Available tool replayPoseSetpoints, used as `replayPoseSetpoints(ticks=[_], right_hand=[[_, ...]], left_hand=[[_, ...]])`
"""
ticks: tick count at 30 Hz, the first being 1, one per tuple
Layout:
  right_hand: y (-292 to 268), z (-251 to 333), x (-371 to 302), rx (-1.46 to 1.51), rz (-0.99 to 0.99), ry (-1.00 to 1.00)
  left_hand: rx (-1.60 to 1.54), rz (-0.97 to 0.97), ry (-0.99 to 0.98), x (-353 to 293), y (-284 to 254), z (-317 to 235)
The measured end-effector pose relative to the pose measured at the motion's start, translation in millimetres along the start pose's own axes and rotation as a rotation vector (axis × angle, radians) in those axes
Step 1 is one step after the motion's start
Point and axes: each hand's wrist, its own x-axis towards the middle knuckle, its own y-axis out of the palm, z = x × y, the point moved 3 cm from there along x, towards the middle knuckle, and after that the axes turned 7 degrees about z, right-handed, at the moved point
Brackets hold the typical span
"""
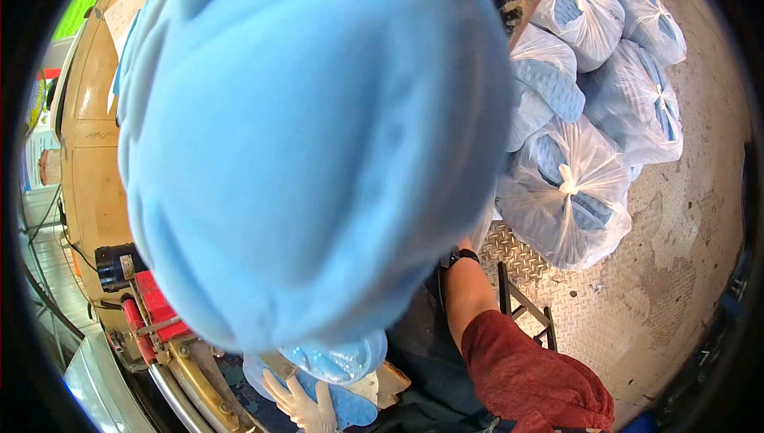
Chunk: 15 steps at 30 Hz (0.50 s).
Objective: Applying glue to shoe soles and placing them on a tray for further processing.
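A large, blurred blue moulded piece (pixel 263 138) with rounded, padded-looking contours fills the middle of the view, very close, and hides much of what lies behind it. Below it, my left hand (pixel 306 403), in a pale glove, rests with fingers spread on a flat blue sole-shaped piece (pixel 350 407). Just above that hand sits a shiny blue piece under clear film or plastic (pixel 338 356). My right arm (pixel 469 294), in a dark red sleeve with a black wristband, reaches forward. The right hand's fingers are hidden behind the big blue piece, so its hold cannot be seen.
Several tied clear plastic bags (pixel 569 186) of blue dimpled pieces lie on the metal tread-plate floor (pixel 660 234) at right. A machine with red parts and metal cylinders (pixel 191 385) stands at lower left, beside a tan panel (pixel 95 170). Dark stand legs (pixel 529 306) are near my right arm.
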Motion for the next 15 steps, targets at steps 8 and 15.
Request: replayPoseSetpoints(ticks=[8,15], right_hand=[[29,59,-40,-0.447,-0.173,-0.040],[124,60,-216,-0.477,0.360,0.021]], left_hand=[[-0.020,-0.053,-0.006,3,16,-3],[-0.048,-0.071,-0.082,-8,1,11]])
